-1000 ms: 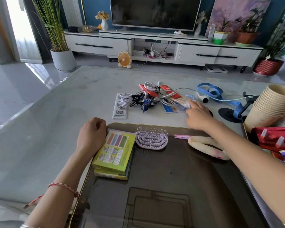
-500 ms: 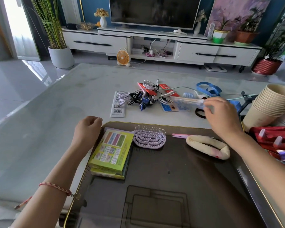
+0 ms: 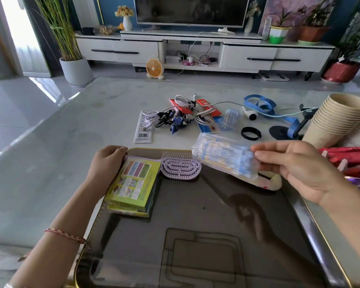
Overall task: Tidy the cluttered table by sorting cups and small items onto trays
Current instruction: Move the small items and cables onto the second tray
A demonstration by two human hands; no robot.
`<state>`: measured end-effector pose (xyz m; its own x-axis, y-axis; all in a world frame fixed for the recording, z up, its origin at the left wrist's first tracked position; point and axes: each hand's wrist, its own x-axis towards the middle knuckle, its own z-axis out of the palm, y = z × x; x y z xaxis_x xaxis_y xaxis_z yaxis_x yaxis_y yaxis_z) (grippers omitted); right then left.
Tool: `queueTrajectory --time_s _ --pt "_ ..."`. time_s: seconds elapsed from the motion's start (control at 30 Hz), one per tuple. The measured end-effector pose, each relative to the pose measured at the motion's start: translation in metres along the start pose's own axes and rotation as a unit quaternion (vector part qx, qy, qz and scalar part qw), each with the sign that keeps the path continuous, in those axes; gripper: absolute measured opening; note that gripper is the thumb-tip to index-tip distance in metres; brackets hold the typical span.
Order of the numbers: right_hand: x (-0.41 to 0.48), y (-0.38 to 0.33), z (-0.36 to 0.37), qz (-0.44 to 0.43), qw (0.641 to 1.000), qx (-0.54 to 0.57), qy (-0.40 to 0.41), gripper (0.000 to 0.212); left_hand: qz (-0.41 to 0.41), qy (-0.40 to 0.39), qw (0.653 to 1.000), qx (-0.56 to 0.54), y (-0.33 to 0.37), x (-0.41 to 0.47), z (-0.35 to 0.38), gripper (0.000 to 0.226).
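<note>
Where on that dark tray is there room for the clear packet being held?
The near half of the tray is bare, from the green boxes and cream roll toward the person; the clear packet should fit there. The far edge is crowded: boxes, hairbrush, roll. Beyond it cables cluster; the table left of the tray is bare.

- One dark tray (image 3: pixel 195 256)
- Two green boxes (image 3: pixel 133 183), stacked
- One lilac hairbrush (image 3: pixel 181 168)
- Two clear packets (image 3: pixel 222 159)
- One stack of paper cups (image 3: pixel 337 119)
- One black band (image 3: pixel 250 133)
</note>
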<state>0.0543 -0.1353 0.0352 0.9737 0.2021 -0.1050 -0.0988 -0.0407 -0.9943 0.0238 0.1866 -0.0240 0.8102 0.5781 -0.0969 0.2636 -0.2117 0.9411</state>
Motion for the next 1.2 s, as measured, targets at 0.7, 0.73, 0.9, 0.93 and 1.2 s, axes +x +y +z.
queueTrajectory --time_s 0.7,0.73,0.9,0.93,1.2 --pt "0.0 0.008 -0.016 -0.121 0.839 -0.528 0.044 0.007 0.068 0.01 0.989 0.13 -0.004 -0.003 0.004 0.023" --pt "0.01 0.008 -0.014 -0.133 0.838 -0.527 0.053 0.008 0.072 0.009 0.988 0.137 -0.004 -0.004 0.005 0.023" --pt "0.076 0.022 0.013 -0.131 0.853 -0.503 0.041 0.033 0.1 0.013 0.98 0.174 -0.003 -0.006 0.008 0.023" --pt "0.091 0.027 0.02 -0.132 0.844 -0.519 0.024 0.036 0.104 0.015 0.979 0.176 -0.003 -0.006 0.009 0.023" --pt "0.155 0.048 0.034 -0.059 0.771 -0.634 -0.027 0.044 0.123 0.017 0.974 0.191 -0.005 -0.001 0.01 0.024"
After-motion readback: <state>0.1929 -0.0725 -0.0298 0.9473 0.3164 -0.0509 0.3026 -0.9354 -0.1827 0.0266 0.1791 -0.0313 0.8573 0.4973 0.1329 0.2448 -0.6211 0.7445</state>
